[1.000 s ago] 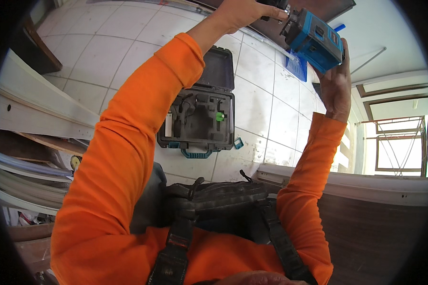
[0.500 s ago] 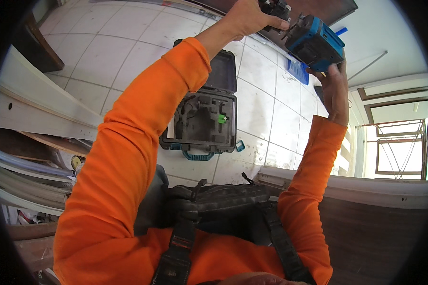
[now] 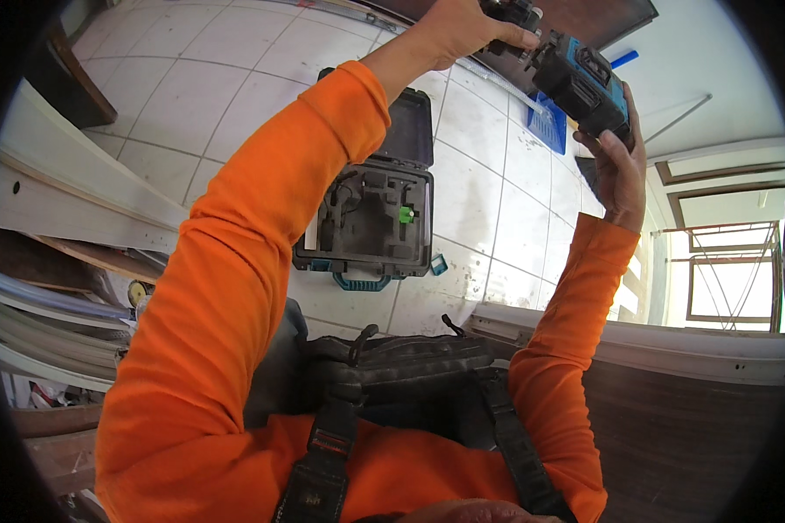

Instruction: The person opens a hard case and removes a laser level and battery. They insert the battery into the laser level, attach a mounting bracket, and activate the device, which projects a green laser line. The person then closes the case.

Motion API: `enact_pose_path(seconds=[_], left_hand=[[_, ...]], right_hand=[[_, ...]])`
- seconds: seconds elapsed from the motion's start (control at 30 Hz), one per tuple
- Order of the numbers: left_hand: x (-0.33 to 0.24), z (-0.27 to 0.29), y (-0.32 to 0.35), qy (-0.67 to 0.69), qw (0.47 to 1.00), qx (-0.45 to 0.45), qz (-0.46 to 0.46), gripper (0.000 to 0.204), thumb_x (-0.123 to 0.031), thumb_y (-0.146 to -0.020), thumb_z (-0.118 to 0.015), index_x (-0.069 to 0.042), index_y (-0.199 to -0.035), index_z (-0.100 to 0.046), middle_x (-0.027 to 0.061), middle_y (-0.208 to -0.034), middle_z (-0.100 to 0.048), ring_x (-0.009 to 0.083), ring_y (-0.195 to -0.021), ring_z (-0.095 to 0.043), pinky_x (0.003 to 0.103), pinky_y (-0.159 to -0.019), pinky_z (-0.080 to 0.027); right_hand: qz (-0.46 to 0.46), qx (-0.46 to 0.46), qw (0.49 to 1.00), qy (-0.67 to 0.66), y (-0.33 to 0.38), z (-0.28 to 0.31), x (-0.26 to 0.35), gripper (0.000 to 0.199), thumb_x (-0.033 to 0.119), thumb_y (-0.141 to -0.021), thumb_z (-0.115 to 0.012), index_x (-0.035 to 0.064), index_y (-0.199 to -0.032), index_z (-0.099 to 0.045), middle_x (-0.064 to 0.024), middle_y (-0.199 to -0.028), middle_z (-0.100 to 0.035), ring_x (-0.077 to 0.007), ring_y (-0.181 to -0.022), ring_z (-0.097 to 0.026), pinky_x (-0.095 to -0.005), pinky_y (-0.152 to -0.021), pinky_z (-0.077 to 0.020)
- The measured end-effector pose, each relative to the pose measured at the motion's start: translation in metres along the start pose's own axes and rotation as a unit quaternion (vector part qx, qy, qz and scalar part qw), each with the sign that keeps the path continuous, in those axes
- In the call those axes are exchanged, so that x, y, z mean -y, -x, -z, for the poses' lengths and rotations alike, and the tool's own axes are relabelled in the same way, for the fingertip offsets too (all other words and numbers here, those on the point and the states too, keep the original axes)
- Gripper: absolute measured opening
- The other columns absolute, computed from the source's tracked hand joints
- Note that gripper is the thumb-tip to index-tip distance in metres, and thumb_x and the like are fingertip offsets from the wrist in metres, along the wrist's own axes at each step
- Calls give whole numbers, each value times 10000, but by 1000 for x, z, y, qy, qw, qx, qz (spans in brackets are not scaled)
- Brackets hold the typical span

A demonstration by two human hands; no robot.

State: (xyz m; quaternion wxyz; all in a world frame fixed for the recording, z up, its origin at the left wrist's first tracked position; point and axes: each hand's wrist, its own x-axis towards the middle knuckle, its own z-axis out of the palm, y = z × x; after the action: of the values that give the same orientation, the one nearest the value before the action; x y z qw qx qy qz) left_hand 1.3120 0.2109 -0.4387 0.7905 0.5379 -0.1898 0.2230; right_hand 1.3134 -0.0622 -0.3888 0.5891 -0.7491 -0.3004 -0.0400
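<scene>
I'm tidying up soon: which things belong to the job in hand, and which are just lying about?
Job in hand:
blue-and-black device, right hand
black fitting, left hand
open case, probably

Apparently lying about:
blue ridged piece
small teal piece

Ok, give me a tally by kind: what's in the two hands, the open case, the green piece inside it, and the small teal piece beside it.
Boxy blue-and-black device, in the right hand: 1
Black fitting, in the left hand: 1
Open case: 1
Green piece: 1
Small teal piece: 1
Total: 5
</scene>
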Motion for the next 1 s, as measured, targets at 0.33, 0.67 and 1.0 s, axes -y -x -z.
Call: enact_pose_path(seconds=[0.33, 0.67, 1.0], left_hand=[[-25, -10, 6, -96, 995, -6, -17, 634, -12, -787, -859, -8, -1329, -530, 97, -1168, -697, 153, -1013, -667, 276, -876, -576], [-11, -1, 5, -78, 996, -14, -31, 629, 13, -783, -849, -12, -1327, -535, 95, -1160, -687, 164, -1024, -667, 279, -891, -576], [-11, 5, 4, -45, 996, -56, 57, 649, -3, -744, -873, -15, -1319, -573, 106, -1146, -708, 178, -1003, -681, 289, -871, -585]], right_hand=[[-98, -27, 994, 46, -7, 24, -23, 604, 649, -1027, -462, 66, -1122, -589, -35, -746, -609, -120, -596, -549, -271, -543, -421], [-183, -49, 981, 40, -12, 7, -19, 714, 716, -955, -524, 73, -1263, -565, -88, -905, -633, -131, -763, -606, -268, -597, -475], [76, 67, 991, 84, -3, -1, -8, 951, 472, -852, -774, 56, -1590, -341, -209, -1454, -504, -283, -1179, -629, -369, -1002, -535]])
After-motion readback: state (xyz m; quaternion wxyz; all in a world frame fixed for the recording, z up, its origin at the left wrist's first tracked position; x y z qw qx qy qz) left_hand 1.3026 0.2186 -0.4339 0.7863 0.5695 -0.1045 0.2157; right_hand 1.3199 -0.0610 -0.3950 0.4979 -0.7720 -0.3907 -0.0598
